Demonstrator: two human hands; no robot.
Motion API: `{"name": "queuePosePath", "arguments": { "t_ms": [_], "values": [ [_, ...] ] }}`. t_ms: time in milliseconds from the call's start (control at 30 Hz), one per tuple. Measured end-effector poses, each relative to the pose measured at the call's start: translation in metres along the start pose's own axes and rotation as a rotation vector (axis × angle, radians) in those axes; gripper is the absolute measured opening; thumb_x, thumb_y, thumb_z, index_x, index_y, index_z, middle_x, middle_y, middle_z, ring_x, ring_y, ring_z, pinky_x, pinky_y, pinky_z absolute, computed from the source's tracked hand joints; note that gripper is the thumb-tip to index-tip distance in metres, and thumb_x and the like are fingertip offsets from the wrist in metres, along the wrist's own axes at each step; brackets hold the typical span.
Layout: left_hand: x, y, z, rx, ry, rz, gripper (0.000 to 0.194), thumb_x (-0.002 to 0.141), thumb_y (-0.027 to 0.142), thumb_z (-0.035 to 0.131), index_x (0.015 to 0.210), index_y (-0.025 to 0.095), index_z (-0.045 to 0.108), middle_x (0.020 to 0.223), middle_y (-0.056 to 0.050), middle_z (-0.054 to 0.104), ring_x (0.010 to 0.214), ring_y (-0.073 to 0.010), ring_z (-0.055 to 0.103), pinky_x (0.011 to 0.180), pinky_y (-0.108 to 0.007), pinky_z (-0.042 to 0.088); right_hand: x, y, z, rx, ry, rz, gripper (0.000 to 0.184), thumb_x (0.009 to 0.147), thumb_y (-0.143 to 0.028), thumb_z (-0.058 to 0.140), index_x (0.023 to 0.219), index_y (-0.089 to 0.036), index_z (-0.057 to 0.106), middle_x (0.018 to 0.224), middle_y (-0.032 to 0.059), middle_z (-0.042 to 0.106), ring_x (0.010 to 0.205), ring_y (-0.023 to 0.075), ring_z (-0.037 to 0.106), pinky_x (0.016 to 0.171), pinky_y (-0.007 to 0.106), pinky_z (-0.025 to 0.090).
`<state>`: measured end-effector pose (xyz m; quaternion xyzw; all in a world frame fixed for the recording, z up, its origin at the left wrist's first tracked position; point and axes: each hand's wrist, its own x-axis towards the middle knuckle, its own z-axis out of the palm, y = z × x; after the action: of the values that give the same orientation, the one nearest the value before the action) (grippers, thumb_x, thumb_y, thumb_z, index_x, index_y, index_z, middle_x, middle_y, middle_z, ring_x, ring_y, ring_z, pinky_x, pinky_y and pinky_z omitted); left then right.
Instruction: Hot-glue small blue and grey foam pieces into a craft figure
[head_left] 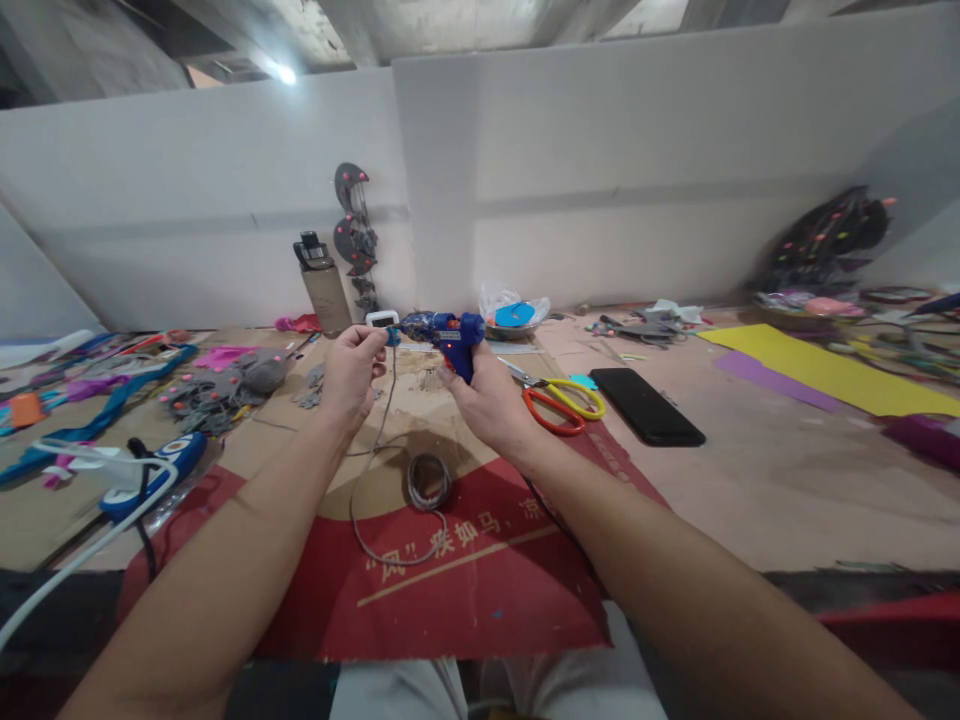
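Observation:
My right hand is wrapped around the handle of a blue hot glue gun, whose nozzle points left. In front of that nozzle, my left hand pinches a small blue piece between thumb and fingertips. A thin grey cord hangs down from this piece to a loose coil on the red and tan cardboard. Whether the nozzle touches the piece I cannot tell. Scissors with one red and one yellow handle loop lie just right of my right hand.
A black phone lies right of the scissors, near yellow sheets. A bottle stands at the back wall beside a hanging grey ornament. On the left are a blue power strip, a white cable and grey pieces.

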<state>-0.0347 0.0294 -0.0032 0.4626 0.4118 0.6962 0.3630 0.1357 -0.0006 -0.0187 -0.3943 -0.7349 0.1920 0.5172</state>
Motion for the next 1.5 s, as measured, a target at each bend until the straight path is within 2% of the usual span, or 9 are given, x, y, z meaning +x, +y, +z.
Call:
{"name": "queuePosePath", "arguments": {
  "t_ms": [533,767,900,1000,1067,1167,1267,1400,1500],
  "values": [
    [0.001,0.003,-0.002,-0.047,0.001,-0.006,0.015,0.061,0.021,0.067,0.063,0.017,0.053,0.052,0.004,0.045,0.046,-0.0058,0.038,0.038,-0.016,0.023,0.002,0.004,0.002,0.012,0.025,0.017,0.036,0.081,-0.028,0.05,0.115,-0.018,0.049,0.099,0.0096,0.063,0.085,0.0223,0.058,0.08,0.039,0.046],
    [0.0,0.001,0.003,-0.068,-0.047,0.045,0.012,0.064,0.022,0.066,0.067,0.017,0.056,0.054,0.004,0.047,0.048,-0.0062,0.041,0.043,-0.018,0.029,0.012,0.038,0.009,0.168,-0.112,0.421,0.023,0.078,-0.029,0.052,0.098,-0.018,0.053,0.083,0.0067,0.066,0.048,0.0124,0.052,0.048,0.029,0.046],
    [-0.007,-0.001,0.006,0.134,-0.071,0.225,0.007,0.07,0.023,0.064,0.071,0.017,0.06,0.058,0.003,0.052,0.051,-0.0073,0.045,0.048,-0.02,0.034,0.013,0.05,0.001,-0.258,-0.203,0.445,0.017,0.07,-0.029,0.067,0.074,-0.017,0.056,0.075,0.0129,0.064,0.069,0.0232,0.061,0.064,0.037,0.048],
    [-0.014,0.002,0.007,0.445,-0.067,0.49,0.004,0.072,0.021,0.063,0.074,0.018,0.064,0.071,0.0,0.06,0.061,-0.0091,0.051,0.057,-0.021,0.039,0.013,0.044,-0.008,-0.619,-0.074,0.309,0.024,0.069,-0.036,0.07,0.071,-0.015,0.058,0.091,0.0209,0.061,0.097,0.0326,0.056,0.082,0.045,0.043],
    [-0.018,0.004,0.008,0.599,-0.081,0.663,0.003,0.072,0.017,0.062,0.073,0.018,0.065,0.08,-0.002,0.063,0.068,-0.0101,0.053,0.061,-0.022,0.041,0.013,0.035,-0.013,-0.676,0.021,0.221,0.023,0.075,-0.037,0.062,0.076,-0.014,0.058,0.097,0.0203,0.058,0.101,0.0317,0.052,0.085,0.046,0.04],
    [-0.023,0.005,0.01,0.711,-0.118,0.806,0.005,0.074,0.014,0.06,0.073,0.017,0.064,0.084,-0.003,0.064,0.07,-0.0109,0.054,0.061,-0.023,0.042,0.015,0.025,-0.011,-0.509,0.091,0.126,0.014,0.08,-0.03,0.055,0.079,-0.015,0.054,0.094,0.0141,0.057,0.093,0.0251,0.052,0.083,0.04,0.041],
    [-0.025,0.005,0.012,0.756,-0.129,0.839,0.006,0.074,0.014,0.06,0.074,0.018,0.064,0.084,-0.003,0.064,0.072,-0.0116,0.056,0.062,-0.024,0.044,0.015,0.021,0.0,-0.081,0.054,0.106,0.012,0.079,-0.03,0.053,0.081,-0.018,0.049,0.086,0.006,0.055,0.081,0.0177,0.052,0.076,0.034,0.043],
    [-0.025,0.004,0.013,0.774,-0.145,0.858,0.006,0.074,0.014,0.06,0.074,0.018,0.063,0.083,-0.003,0.063,0.077,-0.0129,0.058,0.067,-0.025,0.045,0.012,0.018,0.017,0.558,-0.008,0.199,0.024,0.074,-0.035,0.058,0.087,-0.021,0.043,0.082,-0.0004,0.055,0.075,0.0124,0.054,0.072,0.03,0.046],
    [-0.027,0.004,0.013,0.774,-0.18,0.846,0.006,0.074,0.013,0.059,0.075,0.017,0.063,0.082,-0.003,0.062,0.076,-0.0126,0.057,0.067,-0.024,0.045,0.009,0.013,0.021,0.781,-0.019,0.284,0.032,0.067,-0.029,0.064,0.087,-0.022,0.04,0.077,-0.0038,0.054,0.072,0.0109,0.055,0.072,0.029,0.047]
  ]
}}
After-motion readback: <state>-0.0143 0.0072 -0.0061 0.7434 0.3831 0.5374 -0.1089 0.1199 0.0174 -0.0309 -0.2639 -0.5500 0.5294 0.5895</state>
